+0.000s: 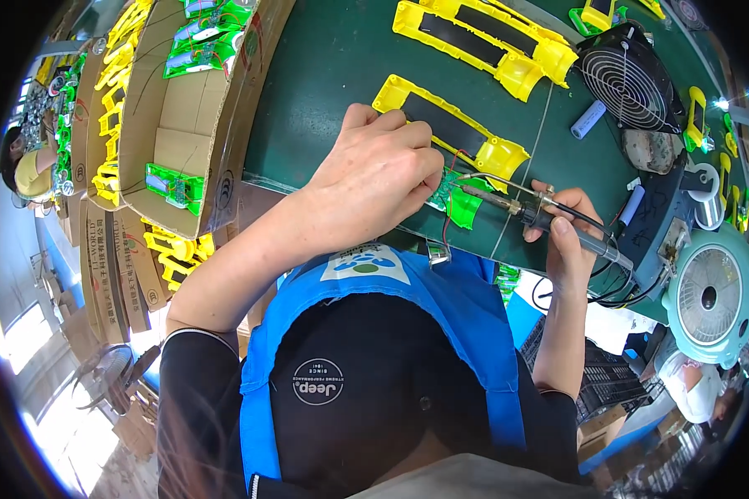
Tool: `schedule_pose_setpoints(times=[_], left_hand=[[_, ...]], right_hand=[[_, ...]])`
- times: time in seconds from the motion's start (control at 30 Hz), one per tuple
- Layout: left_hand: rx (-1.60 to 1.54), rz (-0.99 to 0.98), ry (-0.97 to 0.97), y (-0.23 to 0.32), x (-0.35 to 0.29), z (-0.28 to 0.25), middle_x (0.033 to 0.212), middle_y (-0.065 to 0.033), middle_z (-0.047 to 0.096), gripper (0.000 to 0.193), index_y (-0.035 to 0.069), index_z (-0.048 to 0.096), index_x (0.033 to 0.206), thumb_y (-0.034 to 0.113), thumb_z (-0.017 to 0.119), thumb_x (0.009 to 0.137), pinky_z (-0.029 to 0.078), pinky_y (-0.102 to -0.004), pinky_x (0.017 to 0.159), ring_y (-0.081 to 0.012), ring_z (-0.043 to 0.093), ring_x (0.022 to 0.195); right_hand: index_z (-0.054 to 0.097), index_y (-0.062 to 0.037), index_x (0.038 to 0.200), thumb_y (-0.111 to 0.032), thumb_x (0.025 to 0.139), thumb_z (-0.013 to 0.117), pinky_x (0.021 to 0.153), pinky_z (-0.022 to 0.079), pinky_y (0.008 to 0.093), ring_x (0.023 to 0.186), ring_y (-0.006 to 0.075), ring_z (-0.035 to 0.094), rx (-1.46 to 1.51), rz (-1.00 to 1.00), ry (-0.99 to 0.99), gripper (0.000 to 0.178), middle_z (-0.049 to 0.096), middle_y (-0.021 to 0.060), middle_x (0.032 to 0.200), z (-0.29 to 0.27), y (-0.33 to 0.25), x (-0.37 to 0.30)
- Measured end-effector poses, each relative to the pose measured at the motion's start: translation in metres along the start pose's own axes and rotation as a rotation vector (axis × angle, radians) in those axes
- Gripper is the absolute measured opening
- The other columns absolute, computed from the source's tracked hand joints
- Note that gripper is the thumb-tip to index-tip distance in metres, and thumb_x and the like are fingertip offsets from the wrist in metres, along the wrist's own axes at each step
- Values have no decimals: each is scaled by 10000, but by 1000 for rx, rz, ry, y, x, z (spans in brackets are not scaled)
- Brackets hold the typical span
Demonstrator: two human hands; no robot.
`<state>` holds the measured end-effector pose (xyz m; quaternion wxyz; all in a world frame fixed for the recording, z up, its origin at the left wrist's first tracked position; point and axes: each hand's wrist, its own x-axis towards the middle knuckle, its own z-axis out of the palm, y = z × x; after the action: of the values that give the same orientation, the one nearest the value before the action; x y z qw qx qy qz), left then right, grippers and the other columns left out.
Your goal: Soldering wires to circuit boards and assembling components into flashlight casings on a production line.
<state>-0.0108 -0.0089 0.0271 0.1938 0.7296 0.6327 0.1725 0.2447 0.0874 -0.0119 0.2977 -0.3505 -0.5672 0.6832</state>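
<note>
My left hand (383, 170) is closed over the left end of a green plastic housing (464, 208) at the table's near edge; its fingertips are partly hidden. A small circuit board (447, 188) with thin red wires sits in that housing. From the right, my right hand (570, 229) grips a soldering iron (537, 218), its tip pointing at the board. A thin metal tube (503, 180) runs along the iron toward the tip. Just beyond the hands lies a yellow plastic frame (499, 156) with a dark strip inside.
More yellow frames (520, 76) lie farther back. On the right are a black fan (628, 79), a blue cylindrical battery (588, 120), a solder spool (707, 195) and a teal fan (709, 295). A cardboard box (195, 108) holding green housings stands left. Another person (35, 170) sits far left.
</note>
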Motion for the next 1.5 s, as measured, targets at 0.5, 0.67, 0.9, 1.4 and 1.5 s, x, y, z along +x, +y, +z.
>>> schedule_pose_setpoints(times=[0.5, 0.67, 0.9, 1.4, 1.5], left_hand=[[3, -16, 308, -24, 19, -25, 1009, -70, 568, 277, 69, 619, 992, 89, 720, 735, 401, -369, 823, -260, 533, 964], [85, 5, 179, -42, 25, -19, 998, -48, 534, 332, 107, 571, 924, 106, 761, 651, 348, -379, 905, -256, 500, 1011], [258, 358, 348, -43, -50, -4, 1106, -73, 586, 394, 122, 581, 930, 333, 758, 648, 399, -467, 950, -255, 559, 1081], [-274, -67, 893, -68, 61, -35, 933, -95, 503, 442, 49, 442, 1004, -44, 742, 692, 447, -315, 806, -214, 526, 868], [-205, -110, 881, -102, 150, -40, 974, -128, 543, 450, 72, 448, 996, 19, 770, 686, 464, -381, 796, -328, 563, 900]], right_hand=[[428, 3, 1083, -334, 932, 551, 924, 456, 443, 642, 212, 602, 81, -372, 221, 389, 598, 135, 686, 5, -7, 7], [397, -23, 1139, -344, 950, 530, 850, 483, 411, 732, 248, 631, 41, -492, 256, 396, 612, 151, 737, 17, -10, 23], [369, -41, 1177, -351, 968, 490, 775, 479, 385, 660, 239, 584, 31, -532, 370, 393, 584, 162, 699, 3, 11, 9], [371, -29, 1146, -304, 969, 475, 597, 452, 293, 619, 206, 528, 139, -528, 476, 343, 532, 136, 687, -4, 29, 2], [373, -26, 1144, -288, 967, 488, 551, 448, 278, 652, 197, 537, 182, -522, 438, 337, 535, 140, 701, -7, 27, 1]])
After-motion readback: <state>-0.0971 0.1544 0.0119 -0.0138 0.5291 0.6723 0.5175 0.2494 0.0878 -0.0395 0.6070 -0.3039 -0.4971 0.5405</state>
